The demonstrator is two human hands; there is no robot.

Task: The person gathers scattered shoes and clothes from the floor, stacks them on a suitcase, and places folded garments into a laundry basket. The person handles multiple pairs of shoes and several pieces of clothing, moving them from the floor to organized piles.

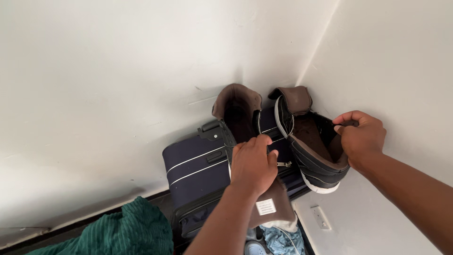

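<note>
Two white walls (pixel 118 71) meet in a corner beyond the fingers of both hands and fill most of the view. Under the left fingers stands a navy suitcase (pixel 198 174) with thin white stripes, its black handle (pixel 211 127) just to the left of them. A green corduroy cloth (pixel 127 231) lies well below and to the left of the left hand, beside the left forearm. A crumpled blue fabric (pixel 278 238) sits at the bottom edge, under the left wrist.

Two dark high-top shoes with brown lining are held up over the suitcase. The left shoe (pixel 238 113) rises above the left fingers, its brown collar toward the corner and its tongue hanging down under the wrist with a small white label (pixel 265 207) on it. The left hand (pixel 253 163) is clenched on the front of this shoe, fingers curled around it.

The right shoe (pixel 311 146) lies tilted between the two hands, white sole edge lowest. The right hand (pixel 361 137) pinches its upper rim, fingers closed on the edge. A white wall socket (pixel 321 217) is set in the wall well below the right fingers.
</note>
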